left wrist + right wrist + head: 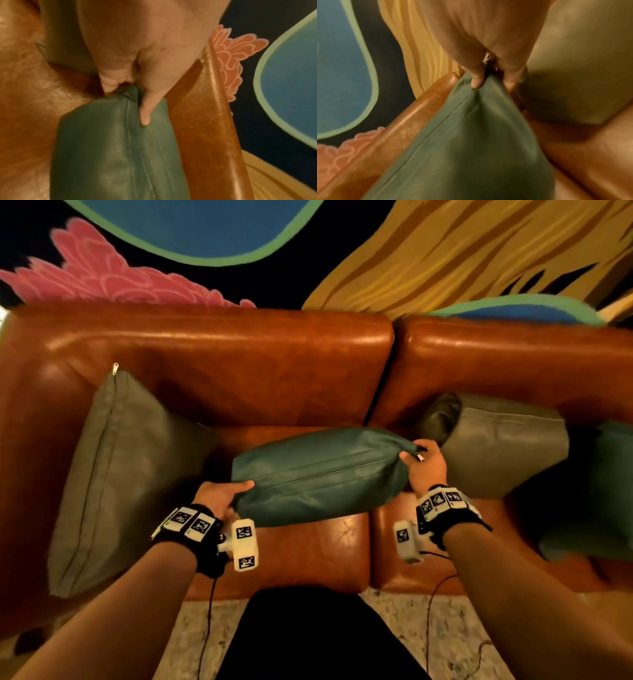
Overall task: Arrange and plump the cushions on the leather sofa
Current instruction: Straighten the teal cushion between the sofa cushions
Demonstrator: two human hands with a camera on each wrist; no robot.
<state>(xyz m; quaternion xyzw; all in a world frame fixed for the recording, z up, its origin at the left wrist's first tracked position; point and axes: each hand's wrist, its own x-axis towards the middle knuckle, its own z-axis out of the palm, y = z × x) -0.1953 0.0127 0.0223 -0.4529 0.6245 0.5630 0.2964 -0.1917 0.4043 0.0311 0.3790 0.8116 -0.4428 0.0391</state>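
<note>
Teal cushion [318,474], grey cushions [113,474], tan-brown leather sofa [239,364], multicoloured mural [205,231].

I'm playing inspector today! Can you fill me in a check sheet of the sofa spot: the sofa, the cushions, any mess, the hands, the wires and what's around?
Surface: brown leather sofa, seat partly bare.
Job's things: teal cushion held by its two ends over the seat, seam side up; grey cushion leaning at the sofa's left end; second grey cushion on the right; another teal cushion at the right edge, blurred.
Clutter: nothing seen.
Hands: left hand grips the teal cushion's left corner; right hand pinches its right corner, by the zip pull.
Cables: thin black cables hang from both wrist cameras.
Surroundings: painted wall behind; speckled floor in front.
</note>
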